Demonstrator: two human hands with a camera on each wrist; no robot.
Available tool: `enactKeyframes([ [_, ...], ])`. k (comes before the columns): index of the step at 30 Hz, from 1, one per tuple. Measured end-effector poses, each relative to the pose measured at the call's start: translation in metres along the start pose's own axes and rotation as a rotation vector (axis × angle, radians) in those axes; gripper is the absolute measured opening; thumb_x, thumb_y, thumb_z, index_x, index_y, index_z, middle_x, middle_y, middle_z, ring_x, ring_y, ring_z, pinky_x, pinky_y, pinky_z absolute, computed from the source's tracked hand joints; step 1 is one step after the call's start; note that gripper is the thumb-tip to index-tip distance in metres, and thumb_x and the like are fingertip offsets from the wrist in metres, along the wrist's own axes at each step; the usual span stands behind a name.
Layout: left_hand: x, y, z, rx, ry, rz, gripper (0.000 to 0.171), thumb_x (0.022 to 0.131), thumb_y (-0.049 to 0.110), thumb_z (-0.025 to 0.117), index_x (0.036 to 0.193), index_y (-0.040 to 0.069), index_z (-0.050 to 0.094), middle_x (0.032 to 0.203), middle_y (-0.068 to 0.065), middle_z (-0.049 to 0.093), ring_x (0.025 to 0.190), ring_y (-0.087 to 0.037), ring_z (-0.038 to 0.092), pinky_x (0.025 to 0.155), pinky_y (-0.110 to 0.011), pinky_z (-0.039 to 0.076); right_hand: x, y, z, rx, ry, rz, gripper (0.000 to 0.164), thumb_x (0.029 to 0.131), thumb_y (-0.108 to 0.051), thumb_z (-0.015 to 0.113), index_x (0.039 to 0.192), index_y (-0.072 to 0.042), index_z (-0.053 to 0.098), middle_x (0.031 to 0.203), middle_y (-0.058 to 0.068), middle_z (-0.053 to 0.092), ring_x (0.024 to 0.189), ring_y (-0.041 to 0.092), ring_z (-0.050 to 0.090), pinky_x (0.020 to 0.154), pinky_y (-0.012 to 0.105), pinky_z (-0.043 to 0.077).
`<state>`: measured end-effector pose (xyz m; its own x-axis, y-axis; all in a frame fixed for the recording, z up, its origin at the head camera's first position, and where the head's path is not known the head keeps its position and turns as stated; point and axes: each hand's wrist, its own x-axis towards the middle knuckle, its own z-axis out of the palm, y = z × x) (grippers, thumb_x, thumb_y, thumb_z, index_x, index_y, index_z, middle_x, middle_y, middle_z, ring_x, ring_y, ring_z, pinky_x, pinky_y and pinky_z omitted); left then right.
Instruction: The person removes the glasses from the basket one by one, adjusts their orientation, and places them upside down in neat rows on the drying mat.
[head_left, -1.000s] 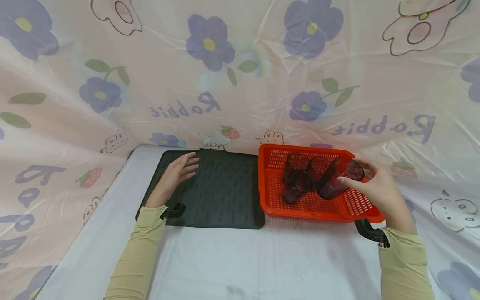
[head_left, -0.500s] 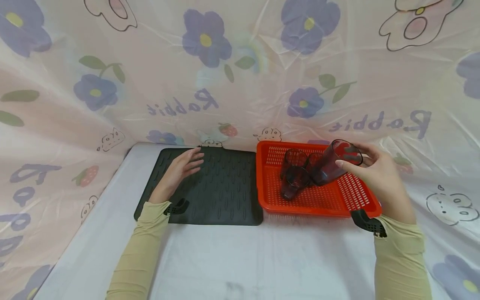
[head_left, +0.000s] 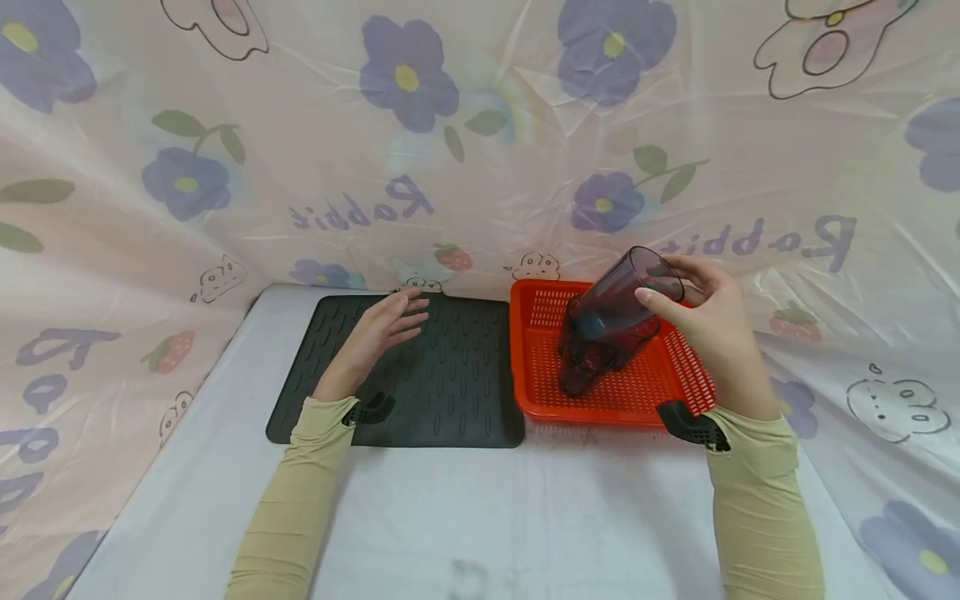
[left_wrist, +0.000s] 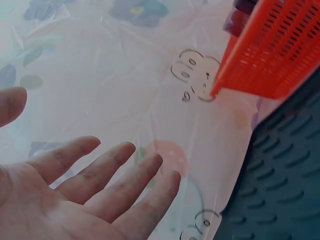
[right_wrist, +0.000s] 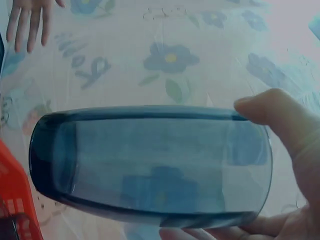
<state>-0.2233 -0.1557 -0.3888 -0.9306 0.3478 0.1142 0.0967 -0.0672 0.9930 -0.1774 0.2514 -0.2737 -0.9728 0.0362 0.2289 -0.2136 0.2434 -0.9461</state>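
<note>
My right hand (head_left: 708,321) grips a tall dark-tinted drinking glass (head_left: 618,292) near its rim, thumb on one side and fingers on the other. The glass is tilted over the red plastic basket (head_left: 540,404), its base pointing left and down. In the right wrist view the glass (right_wrist: 150,165) looks blue, see-through and holds nothing. More glasses (head_left: 581,371) stand in the basket, partly hidden behind the held one. My left hand (head_left: 382,333) hovers above the black ridged mat (head_left: 457,375), fingers spread and straight; in the left wrist view the hand (left_wrist: 100,195) holds nothing.
The mat and the basket lie side by side on a white-covered table (head_left: 525,517). Behind and at both sides hangs a flowered plastic sheet (head_left: 487,192), meeting the table close behind the mat and basket.
My right hand has lifted the glass up out of the basket and carried it left over the other glasses. My left hand has drifted slightly right above the mat.
</note>
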Motion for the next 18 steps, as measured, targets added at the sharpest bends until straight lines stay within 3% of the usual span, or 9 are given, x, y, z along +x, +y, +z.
enactKeyframes([
  [4, 0.007, 0.001, 0.008, -0.032, -0.006, 0.006, 0.052, 0.104, 0.038, 0.04, 0.148, 0.012, 0.035, 0.146, -0.012, 0.04, 0.132, -0.03, 0.04, 0.108, -0.043, 0.035, 0.001, -0.002, 0.015, 0.086, -0.009, -0.029, 0.057, 0.081, -0.008, 0.077, 0.131, -0.002, 0.052, 0.114, 0.009, 0.06, 0.093, 0.009, 0.064, 0.071, 0.016, 0.053],
  [11, 0.013, 0.007, 0.025, -0.088, -0.046, 0.017, 0.049, 0.105, 0.029, 0.038, 0.148, 0.006, 0.032, 0.146, -0.017, 0.038, 0.133, -0.036, 0.037, 0.109, -0.049, 0.031, 0.003, 0.002, 0.04, 0.118, -0.037, -0.021, 0.057, 0.081, -0.011, 0.078, 0.131, -0.003, 0.052, 0.113, 0.014, 0.06, 0.094, 0.013, 0.063, 0.069, 0.02, 0.055],
  [18, 0.016, 0.0, 0.036, -0.085, -0.067, 0.021, 0.056, 0.1, 0.041, 0.048, 0.146, 0.011, 0.038, 0.144, -0.014, 0.042, 0.13, -0.03, 0.043, 0.106, -0.044, 0.036, 0.004, 0.011, 0.063, 0.146, -0.072, 0.003, 0.059, 0.083, -0.017, 0.077, 0.133, -0.003, 0.05, 0.12, 0.017, 0.055, 0.087, 0.013, 0.066, 0.068, 0.025, 0.056],
])
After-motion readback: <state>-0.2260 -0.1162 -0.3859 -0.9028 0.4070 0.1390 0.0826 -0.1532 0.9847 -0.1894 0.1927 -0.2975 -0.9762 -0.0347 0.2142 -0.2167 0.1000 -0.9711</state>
